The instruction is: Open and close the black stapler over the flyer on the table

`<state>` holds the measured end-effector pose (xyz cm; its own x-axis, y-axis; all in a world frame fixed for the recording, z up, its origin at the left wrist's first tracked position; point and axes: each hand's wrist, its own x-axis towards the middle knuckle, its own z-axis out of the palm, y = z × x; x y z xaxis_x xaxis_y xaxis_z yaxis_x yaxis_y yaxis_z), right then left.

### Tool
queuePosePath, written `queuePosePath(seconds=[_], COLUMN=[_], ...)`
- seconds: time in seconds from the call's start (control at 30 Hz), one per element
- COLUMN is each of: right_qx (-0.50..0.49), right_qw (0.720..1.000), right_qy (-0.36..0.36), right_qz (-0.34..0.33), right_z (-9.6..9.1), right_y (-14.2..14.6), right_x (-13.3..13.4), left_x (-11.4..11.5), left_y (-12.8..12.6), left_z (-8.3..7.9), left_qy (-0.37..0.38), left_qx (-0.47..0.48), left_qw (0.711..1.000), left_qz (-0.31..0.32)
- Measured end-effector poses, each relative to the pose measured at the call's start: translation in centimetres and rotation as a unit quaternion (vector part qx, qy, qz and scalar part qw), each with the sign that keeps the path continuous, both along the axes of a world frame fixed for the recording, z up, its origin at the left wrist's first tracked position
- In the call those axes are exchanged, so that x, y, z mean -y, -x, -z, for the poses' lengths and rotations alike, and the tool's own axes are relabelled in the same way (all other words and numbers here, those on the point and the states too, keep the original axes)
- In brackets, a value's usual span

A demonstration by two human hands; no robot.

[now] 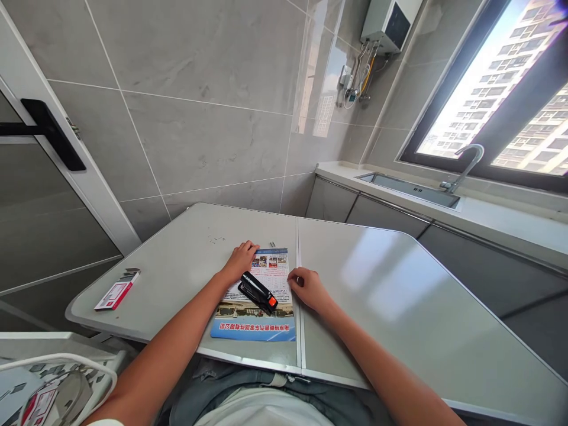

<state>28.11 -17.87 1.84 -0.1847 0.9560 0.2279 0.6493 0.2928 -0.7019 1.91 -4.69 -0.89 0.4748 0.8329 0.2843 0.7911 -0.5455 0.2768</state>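
Note:
A printed leaflet [266, 307] with a blue bottom band lies on the grey folding table [399, 284] in front of me. A black stapler [257, 291] with an orange tip rests on top of the leaflet. My left hand [241, 260] lies on the leaflet's upper left corner, fingers curled down on the paper. My right hand [308, 288] rests at the leaflet's right edge, fingers bent and pinched at the paper's edge. Neither hand touches the stapler.
A small red and white box [116, 291] lies near the table's left edge. Several loose staples [216, 239] are scattered further back. A counter with a sink [410, 189] and tap [465, 165] runs along the right under a window. A door [44, 177] stands at left.

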Motion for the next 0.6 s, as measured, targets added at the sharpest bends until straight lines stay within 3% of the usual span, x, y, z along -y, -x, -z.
queuePosePath(seconds=[0.1, 0.23, 0.43, 0.6], right_qx=[-0.010, -0.010, 0.019, -0.007], right_qw=[1.000, 0.999, 0.994, 0.998], right_qy=[0.013, 0.039, 0.074, 0.043], right_qz=[0.019, -0.021, -0.083, -0.042], right_z=[-0.1, -0.9, -1.7, -0.8], right_y=[-0.3, -0.2, 1.2, 2.4], right_x=[-0.1, 1.0, 6.0, 9.4], left_x=[0.4, 0.7, 1.0, 1.6], left_y=[-0.4, -0.4, -0.4, -1.3], left_z=[-0.2, -0.5, -0.6, -0.7], left_qy=[-0.013, -0.024, -0.033, -0.042], left_qx=[-0.003, 0.012, 0.061, 0.106], left_qw=[1.000, 0.999, 0.995, 0.992], left_qz=[-0.027, -0.047, -0.067, -0.046])
